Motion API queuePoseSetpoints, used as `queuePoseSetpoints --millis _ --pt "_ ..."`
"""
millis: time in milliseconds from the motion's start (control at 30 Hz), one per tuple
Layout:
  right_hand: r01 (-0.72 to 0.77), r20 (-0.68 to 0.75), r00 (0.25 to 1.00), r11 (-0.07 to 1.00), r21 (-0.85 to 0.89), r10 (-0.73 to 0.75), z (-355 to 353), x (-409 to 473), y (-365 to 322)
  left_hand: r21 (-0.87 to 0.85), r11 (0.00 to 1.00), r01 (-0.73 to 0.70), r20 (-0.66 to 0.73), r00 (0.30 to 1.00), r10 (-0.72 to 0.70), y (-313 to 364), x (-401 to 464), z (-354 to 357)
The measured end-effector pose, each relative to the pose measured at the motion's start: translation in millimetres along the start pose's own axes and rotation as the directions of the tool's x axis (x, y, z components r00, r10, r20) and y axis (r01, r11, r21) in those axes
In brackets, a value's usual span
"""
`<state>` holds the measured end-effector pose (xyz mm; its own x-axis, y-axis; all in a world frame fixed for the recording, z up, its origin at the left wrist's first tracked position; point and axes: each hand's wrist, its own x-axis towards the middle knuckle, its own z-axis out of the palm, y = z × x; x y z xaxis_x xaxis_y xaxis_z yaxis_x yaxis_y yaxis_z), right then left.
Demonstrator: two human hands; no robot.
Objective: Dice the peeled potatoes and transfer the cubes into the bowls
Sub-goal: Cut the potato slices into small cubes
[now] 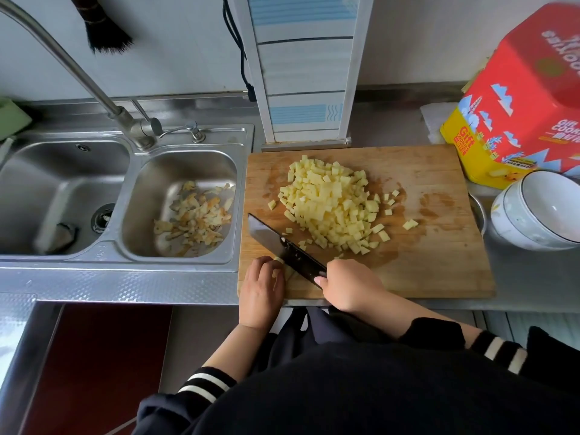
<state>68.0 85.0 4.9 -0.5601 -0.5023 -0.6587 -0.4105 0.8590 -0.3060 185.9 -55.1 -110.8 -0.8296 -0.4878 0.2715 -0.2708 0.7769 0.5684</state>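
On a steel counter [125,284] beside a sink [188,146] holding peelings, a wooden cutting board [439,246] carries a heap of diced potato cubes [329,202], pushed back apparently to free the near edge. Stacked white bowls [533,211] wait empty at the right. The right hand [351,284] grips the cleaver [282,246]; the left hand [262,287], fingers curled, steadies a last potato piece [279,261].

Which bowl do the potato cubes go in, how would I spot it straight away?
Find the wooden cutting board on the steel counter. Just past its right edge, below the red and yellow cookie tin, sits the white bowl. It is tilted, empty, stacked on another, and the only white crockery there.
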Motion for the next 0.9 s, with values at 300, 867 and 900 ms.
queuePoseSetpoints --millis 300,867,900 --pt "0.049 -0.095 0.994 0.999 0.021 -0.047 -7 -13 4 -0.048 0.997 0.060 0.028 0.998 -0.059 1 -8 -7" --pt "0.026 0.039 0.999 0.996 -0.081 -0.023 -1 -12 -6 -0.035 0.999 0.041 0.022 0.999 -0.040 -3 -7 -3" --pt "0.017 0.055 0.998 0.997 -0.076 -0.013 0 -11 -6 -0.027 0.999 0.027 0.031 0.999 -0.026 -5 -8 -2"
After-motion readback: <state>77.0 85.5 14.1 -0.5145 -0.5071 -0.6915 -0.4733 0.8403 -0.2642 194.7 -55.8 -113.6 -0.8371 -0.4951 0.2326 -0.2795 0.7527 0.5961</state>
